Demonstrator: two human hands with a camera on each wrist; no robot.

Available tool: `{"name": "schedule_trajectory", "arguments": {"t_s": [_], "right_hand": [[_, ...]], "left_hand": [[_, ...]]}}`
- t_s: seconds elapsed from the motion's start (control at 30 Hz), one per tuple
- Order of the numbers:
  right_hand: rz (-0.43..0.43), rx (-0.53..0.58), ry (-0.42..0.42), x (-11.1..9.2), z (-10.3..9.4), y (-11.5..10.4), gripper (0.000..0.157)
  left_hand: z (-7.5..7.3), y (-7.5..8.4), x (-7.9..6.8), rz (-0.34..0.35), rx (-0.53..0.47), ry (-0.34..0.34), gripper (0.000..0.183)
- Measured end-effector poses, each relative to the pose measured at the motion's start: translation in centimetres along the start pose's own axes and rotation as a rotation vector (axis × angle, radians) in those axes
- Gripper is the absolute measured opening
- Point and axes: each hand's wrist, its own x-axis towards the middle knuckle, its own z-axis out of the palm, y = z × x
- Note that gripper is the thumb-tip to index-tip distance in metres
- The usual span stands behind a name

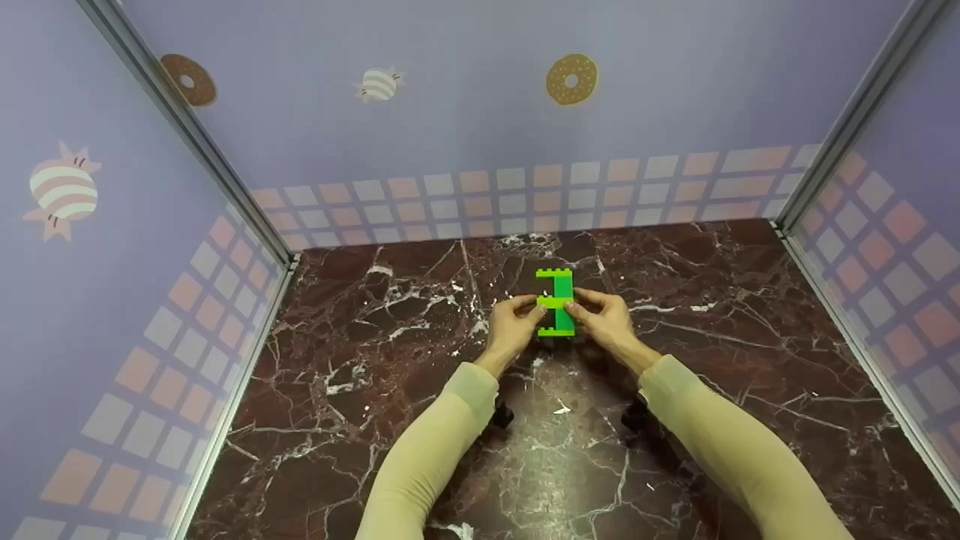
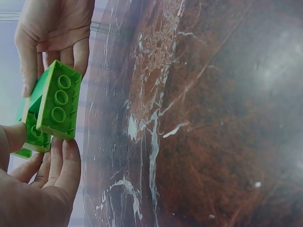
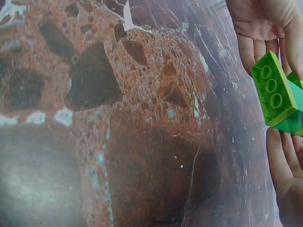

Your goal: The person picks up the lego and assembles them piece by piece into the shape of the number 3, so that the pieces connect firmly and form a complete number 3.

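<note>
Both hands hold an E-shaped block build. Its dark green back (image 1: 564,319) stands on the right, with three lime green bricks branching leftward from it. My left hand (image 1: 516,330) grips the left end of the middle lime brick (image 1: 553,302), thumb toward me. From the other side, my right hand (image 1: 609,322) pinches the build, its thumb on the same middle level and its fingers behind the dark green back. In the left wrist view the hollow underside of the nearest lime brick (image 2: 70,106) shows a row of round tubes. The right wrist view shows that brick (image 3: 272,87) too, between both hands.
A dark red marbled tabletop (image 1: 420,420) lies below the hands. Purple walls with pink and white squares (image 1: 476,182) enclose it at the back and both sides. Metal strips (image 1: 255,214) run along the corners.
</note>
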Motion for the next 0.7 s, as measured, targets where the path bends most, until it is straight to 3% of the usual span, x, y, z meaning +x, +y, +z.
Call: {"name": "schedule_trajectory", "arguments": {"t_s": [0.23,0.27,0.33,0.4,0.47,0.5,0.63,0.7], "right_hand": [[0.045,-0.012,0.018,0.0,0.1,0.1,0.051],[0.051,-0.018,0.021,0.0,0.1,0.1,0.05],[0.068,-0.015,0.024,-0.1,0.1,0.2,0.049],[0.08,-0.017,0.031,-0.1,0.2,0.3,0.048],[0.084,-0.028,0.036,-0.1,0.4,0.3,0.049],[0.084,-0.036,0.036,0.0,0.5,0.3,0.049],[0.074,-0.116,0.05,0.0,0.8,0.4,0.049],[0.074,-0.148,0.052,0.0,0.9,0.5,0.049]], "left_hand": [[-0.1,-0.4,0.2,0.016,0.047,0.009,0.035],[0.2,-1.7,0.8,0.035,0.05,0.014,0.036],[0.2,-2.1,1.0,0.037,0.044,0.011,0.034],[0.6,-3.6,1.8,0.059,0.061,0.033,0.033],[0.6,-3.8,1.9,0.058,0.063,0.044,0.031],[0.2,-2.8,1.4,0.034,0.06,0.041,0.029],[0.2,-2.4,1.3,-0.005,0.075,0.058,0.027],[0.4,-3.1,1.7,-0.014,0.088,0.067,0.026]]}}
